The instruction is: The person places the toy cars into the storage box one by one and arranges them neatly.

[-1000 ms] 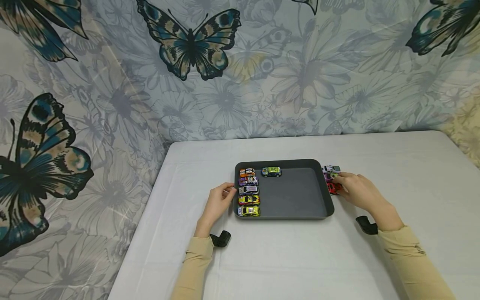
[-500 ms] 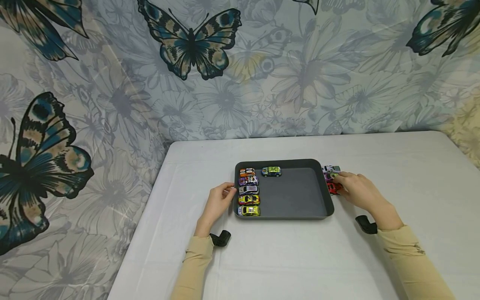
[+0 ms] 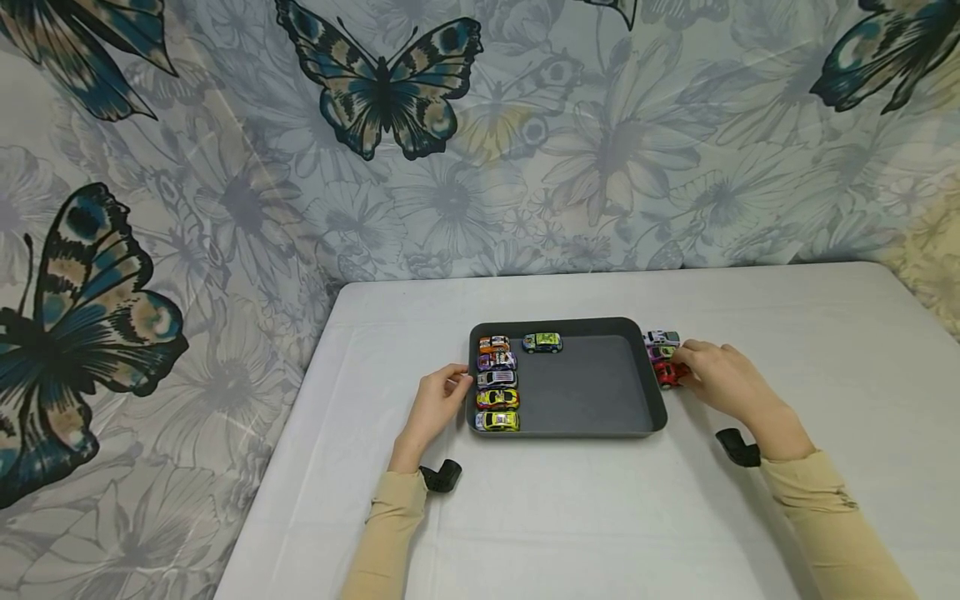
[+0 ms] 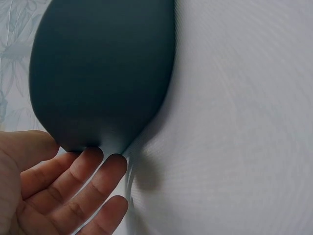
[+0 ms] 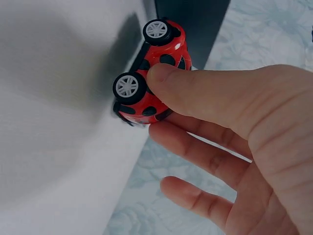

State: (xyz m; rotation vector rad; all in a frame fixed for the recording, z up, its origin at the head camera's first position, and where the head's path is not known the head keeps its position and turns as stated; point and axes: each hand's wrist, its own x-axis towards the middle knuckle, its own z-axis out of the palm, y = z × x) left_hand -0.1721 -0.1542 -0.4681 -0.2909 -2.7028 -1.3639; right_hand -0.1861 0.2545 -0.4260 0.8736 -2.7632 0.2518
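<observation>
While the right hand (image 3: pixel 716 379) pinches a red toy car (image 5: pixel 149 73) between thumb and fingers, the car sits right of centre in the head view, just outside the right wall of the dark tray (image 3: pixel 592 392). Two more cars (image 3: pixel 663 344) stand just above it on the tabletop (image 3: pixel 585 517). At the tray's left edge, the left hand (image 3: pixel 437 404) touches the outer wall with relaxed, nearly straight fingers (image 4: pixel 90 183), holding nothing. Inside, five cars (image 3: pixel 497 383) line the left wall, and a green car (image 3: pixel 543 342) stands near the top edge.
</observation>
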